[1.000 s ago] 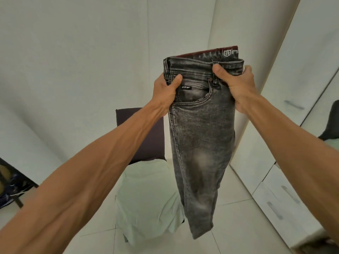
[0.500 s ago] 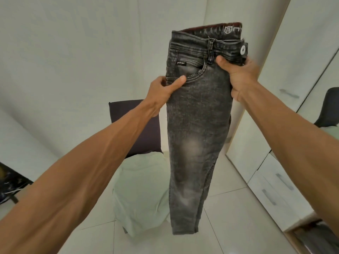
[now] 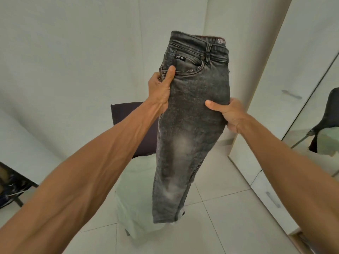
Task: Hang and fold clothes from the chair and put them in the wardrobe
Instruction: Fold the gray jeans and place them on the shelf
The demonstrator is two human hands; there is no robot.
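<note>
A pair of grey washed jeans (image 3: 190, 129), folded lengthwise leg on leg, hangs in the air in front of me with the waistband up. My left hand (image 3: 160, 88) pinches the left edge just below the front pocket, thumb on the front. My right hand (image 3: 228, 113) grips the right edge lower down at thigh level, thumb across the denim. Behind and below stands a chair with a dark backrest (image 3: 132, 129), and a pale green garment (image 3: 135, 195) lies draped over its seat. The white wardrobe (image 3: 286, 88) is at the right, its doors closed.
White walls fill the background. The floor is large white tiles (image 3: 229, 226). A mirror panel (image 3: 322, 125) on the far right reflects the chair. Wardrobe drawers with grey handles (image 3: 273, 198) sit low right. A dark table edge with clutter (image 3: 12, 186) is at the lower left.
My right hand left the waistband and slid down the right edge to thigh level. The left hand slipped below the pocket. The jeans stay raised.
</note>
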